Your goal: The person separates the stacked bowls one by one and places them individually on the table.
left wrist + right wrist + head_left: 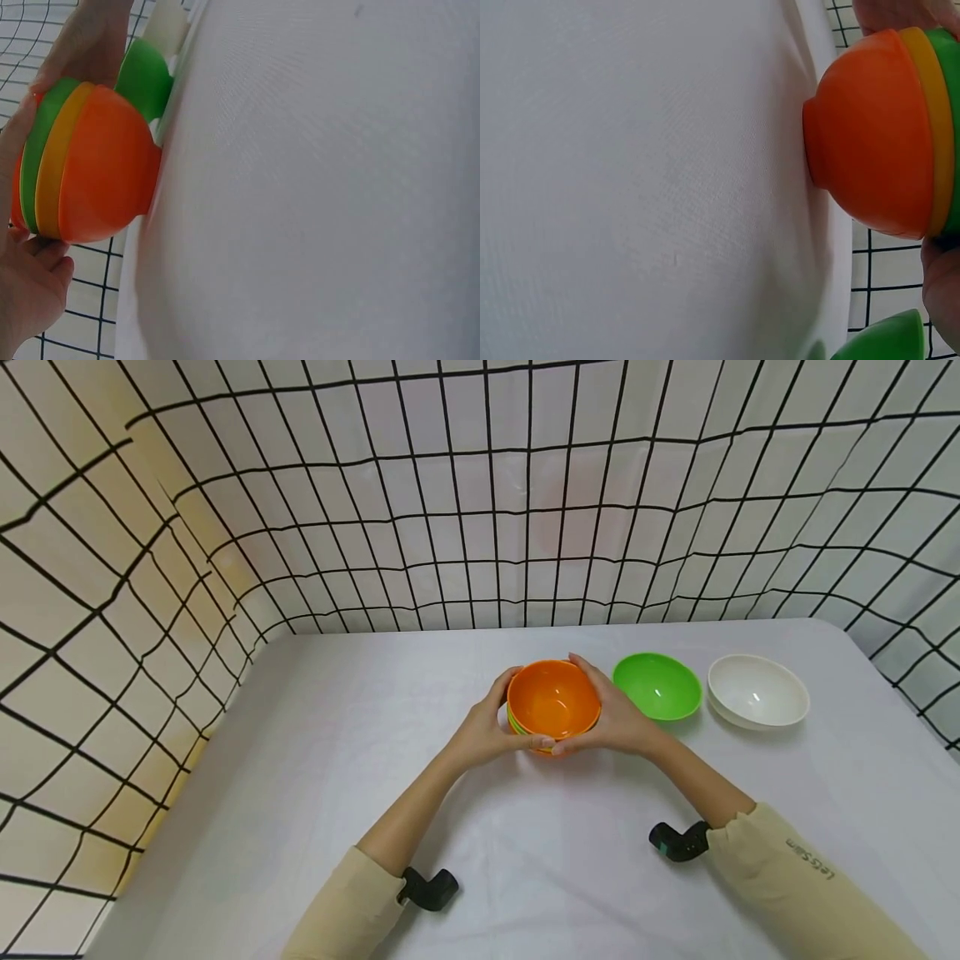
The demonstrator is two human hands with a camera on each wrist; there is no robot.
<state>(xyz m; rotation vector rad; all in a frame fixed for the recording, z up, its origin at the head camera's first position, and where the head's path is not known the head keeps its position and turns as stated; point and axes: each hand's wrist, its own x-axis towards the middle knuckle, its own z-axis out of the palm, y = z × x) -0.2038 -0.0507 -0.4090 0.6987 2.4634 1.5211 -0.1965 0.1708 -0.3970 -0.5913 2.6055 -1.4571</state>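
Both hands cup a nested stack of bowls near the middle of the table. The upper orange bowl (553,697) faces up inside the stack. My left hand (483,733) grips its left side, thumb across the front; my right hand (621,720) grips its right side, the thumbs nearly meeting. Below it, in the left wrist view, show a green bowl (39,150), a yellow bowl (54,169) and a lower orange bowl (112,169), whose foot is at the tablecloth. The right wrist view shows the same lower bowls from the other side.
A green bowl (657,687) stands just right of my right hand, with a white bowl (757,692) beside it. White cloth covers the table (360,693). A black grid (480,514) on pale walls surrounds its back and sides.
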